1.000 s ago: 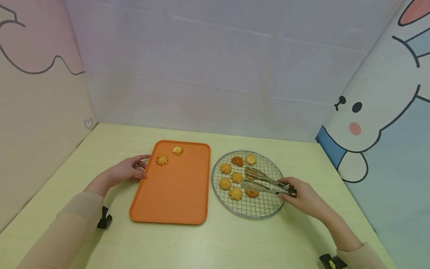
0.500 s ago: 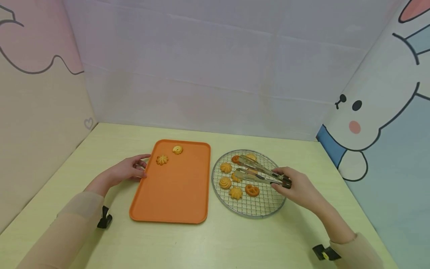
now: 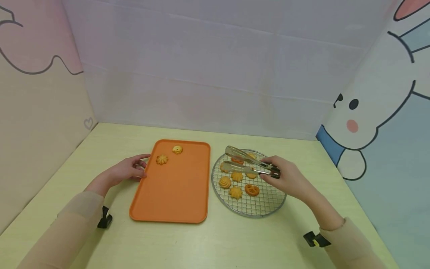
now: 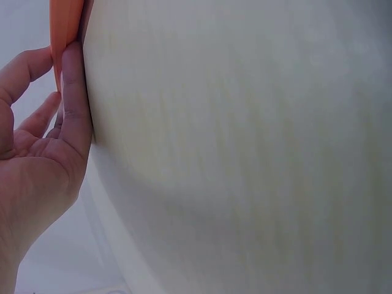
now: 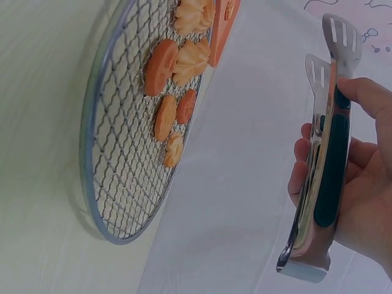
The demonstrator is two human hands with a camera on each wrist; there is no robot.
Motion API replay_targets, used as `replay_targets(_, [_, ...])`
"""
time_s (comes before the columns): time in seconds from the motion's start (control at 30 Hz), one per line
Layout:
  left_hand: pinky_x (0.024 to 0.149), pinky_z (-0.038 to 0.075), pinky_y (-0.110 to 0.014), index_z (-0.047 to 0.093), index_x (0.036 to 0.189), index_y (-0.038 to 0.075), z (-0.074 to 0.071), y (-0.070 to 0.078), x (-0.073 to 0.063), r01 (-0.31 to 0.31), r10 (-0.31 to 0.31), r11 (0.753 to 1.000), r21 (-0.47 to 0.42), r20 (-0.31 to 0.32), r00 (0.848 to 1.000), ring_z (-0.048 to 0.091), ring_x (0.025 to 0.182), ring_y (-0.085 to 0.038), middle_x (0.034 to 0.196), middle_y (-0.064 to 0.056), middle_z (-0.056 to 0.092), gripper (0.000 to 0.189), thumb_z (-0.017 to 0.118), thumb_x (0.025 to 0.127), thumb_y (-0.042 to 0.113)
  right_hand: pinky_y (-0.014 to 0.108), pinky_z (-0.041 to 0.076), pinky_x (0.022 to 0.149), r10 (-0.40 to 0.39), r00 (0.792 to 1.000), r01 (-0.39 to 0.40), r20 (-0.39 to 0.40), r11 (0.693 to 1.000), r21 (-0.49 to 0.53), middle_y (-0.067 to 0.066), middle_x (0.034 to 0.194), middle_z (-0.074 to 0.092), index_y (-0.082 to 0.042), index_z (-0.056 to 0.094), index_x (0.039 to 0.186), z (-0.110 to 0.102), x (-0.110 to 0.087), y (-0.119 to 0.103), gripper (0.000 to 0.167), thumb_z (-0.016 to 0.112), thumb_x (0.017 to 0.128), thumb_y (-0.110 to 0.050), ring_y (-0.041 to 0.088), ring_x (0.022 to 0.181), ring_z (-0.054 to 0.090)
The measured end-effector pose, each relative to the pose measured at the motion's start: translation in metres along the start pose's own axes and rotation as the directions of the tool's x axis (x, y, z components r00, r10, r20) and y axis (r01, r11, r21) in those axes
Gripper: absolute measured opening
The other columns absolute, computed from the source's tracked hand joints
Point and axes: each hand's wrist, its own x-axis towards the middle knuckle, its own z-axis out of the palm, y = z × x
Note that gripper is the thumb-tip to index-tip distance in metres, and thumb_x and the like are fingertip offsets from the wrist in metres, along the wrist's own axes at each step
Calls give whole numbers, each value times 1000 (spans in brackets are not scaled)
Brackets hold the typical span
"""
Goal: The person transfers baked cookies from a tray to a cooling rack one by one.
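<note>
My left hand pinches the left rim of the orange tray, its thumb and fingers on either side of the edge in the left wrist view. Two cookies lie near the tray's far end: a star-shaped cookie and a round cookie. My right hand grips metal tongs with dark green handle pads. Slotted and spread apart, the tongs' tips hover over the far left of the round wire rack, with nothing between them. They partly cover some cookies there.
Several cookies rest on the rack, among them a swirled cookie, another star-shaped cookie and a brown pretzel-shaped cookie. The rack stands just right of the tray on a pale wooden table. Cloth walls enclose the back and sides.
My right hand has carried the tongs leftward and away from me across the rack, uncovering the pretzel-shaped cookie. The left hand and tray have stayed in place.
</note>
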Motion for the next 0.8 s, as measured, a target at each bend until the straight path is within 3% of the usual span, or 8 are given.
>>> replay_targets(0.6, [77, 53, -30, 16, 150, 4, -2, -5, 3, -19, 19, 1000, 14, -3, 1000, 51, 93, -20, 116, -19, 38, 82, 67, 85, 7, 26, 40, 55, -44, 999, 44, 5, 998, 46, 6, 105, 60, -6, 55, 127, 16, 41, -26, 45, 67, 88, -26, 12, 67, 46])
replay_targets(0.8, [77, 53, -29, 18, 149, 3, -1, -8, 7, -20, 20, 1000, 16, 1, 1000, 52, 92, -19, 117, -19, 39, 80, 66, 86, 7, 27, 42, 55, -18, 1000, 16, 20, 997, 77, 2, 101, 58, -9, 56, 125, 27, 55, -33, 42, 66, 89, -29, 13, 66, 46])
